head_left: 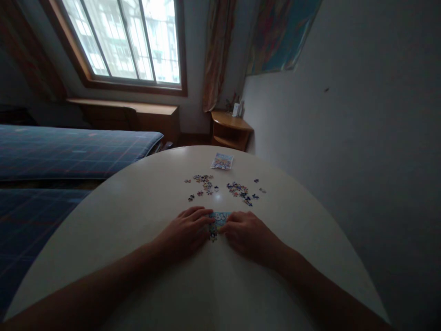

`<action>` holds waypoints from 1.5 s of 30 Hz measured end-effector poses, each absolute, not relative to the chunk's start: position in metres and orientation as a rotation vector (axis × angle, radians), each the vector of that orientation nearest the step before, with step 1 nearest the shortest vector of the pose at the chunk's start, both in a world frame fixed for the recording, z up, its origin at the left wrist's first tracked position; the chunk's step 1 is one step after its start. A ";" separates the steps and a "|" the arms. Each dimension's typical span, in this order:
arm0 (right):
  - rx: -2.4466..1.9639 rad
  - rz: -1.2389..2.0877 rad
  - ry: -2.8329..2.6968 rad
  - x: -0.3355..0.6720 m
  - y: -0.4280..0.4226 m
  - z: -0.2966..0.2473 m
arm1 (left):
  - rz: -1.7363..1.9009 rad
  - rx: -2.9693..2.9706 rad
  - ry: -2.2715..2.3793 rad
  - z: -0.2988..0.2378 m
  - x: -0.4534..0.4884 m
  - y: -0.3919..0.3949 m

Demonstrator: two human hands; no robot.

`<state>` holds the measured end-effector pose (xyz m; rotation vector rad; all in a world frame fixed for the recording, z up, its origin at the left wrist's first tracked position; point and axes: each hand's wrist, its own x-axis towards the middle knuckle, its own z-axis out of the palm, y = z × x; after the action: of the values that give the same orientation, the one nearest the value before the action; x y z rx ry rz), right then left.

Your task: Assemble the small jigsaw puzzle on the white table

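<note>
A partly joined jigsaw puzzle (220, 219), with a light blue upper part, lies flat on the white round table (148, 193) between my hands. My left hand (186, 230) rests at its left side, fingers stretched out and the fingertips on the puzzle's edge. At the right side, my right hand (250, 233) is closed, its curled fingers and thumb against the puzzle's edge. Whether a loose piece is under those fingers is hidden. Just beyond the hands lie two loose clusters of puzzle pieces, a left pile (206, 183) and a right pile (238, 189).
A small printed picture packet (222, 161) lies near the table's far edge. A plaid-covered bed (76, 151) stands to the left, and a white wall (361, 151) rises on the right. A wooden corner shelf (230, 120) stands behind the table, by the curtain.
</note>
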<state>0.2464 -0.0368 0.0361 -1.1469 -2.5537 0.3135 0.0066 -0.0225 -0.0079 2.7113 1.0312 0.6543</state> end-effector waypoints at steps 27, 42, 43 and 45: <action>-1.061 0.223 -2.629 0.245 -0.036 0.034 | 0.617 2.736 1.015 -0.004 0.005 -0.025; -1.074 0.255 -2.627 0.247 -0.037 0.035 | 0.641 2.722 1.010 -0.005 0.005 -0.025; -1.078 0.259 -2.622 0.248 -0.036 0.035 | 0.639 2.722 1.012 -0.005 0.005 -0.025; -1.084 0.261 -2.614 0.249 -0.036 0.035 | 0.647 2.722 1.013 -0.005 0.005 -0.025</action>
<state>0.2490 -0.0357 0.0346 -1.0842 -2.6136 0.2611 0.0052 -0.0249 -0.0049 2.7217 1.0126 0.6469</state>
